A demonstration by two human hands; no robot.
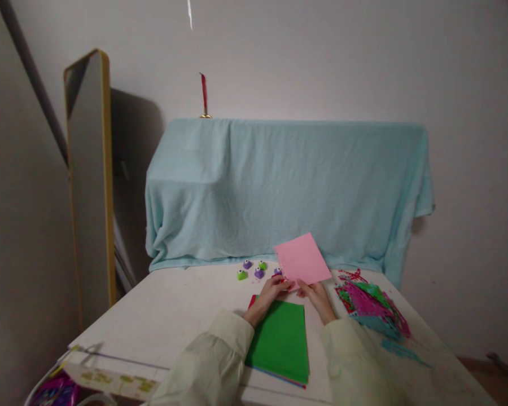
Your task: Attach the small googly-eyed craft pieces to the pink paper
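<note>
A sheet of pink paper point(302, 260) is held up at a tilt above the table, its lower edge between my two hands. My left hand point(273, 290) is closed at the sheet's lower left corner, near small cuts along the left edge. My right hand point(316, 295) pinches the bottom edge with thumb and fingers. Just behind my left hand sits a small purple craft punch point(278, 272), partly hidden. Whether my left fingers touch it is unclear. Below my hands lies a stack of coloured paper with a green sheet point(281, 341) on top; red and blue edges show.
Several small purple and green punches point(258, 273) stand at the back of the white table point(173, 316). Punched paper scraps point(370, 304) are heaped at the right. A light blue cloth point(300, 186) hangs behind. A tall mirror point(88, 186) leans at the left.
</note>
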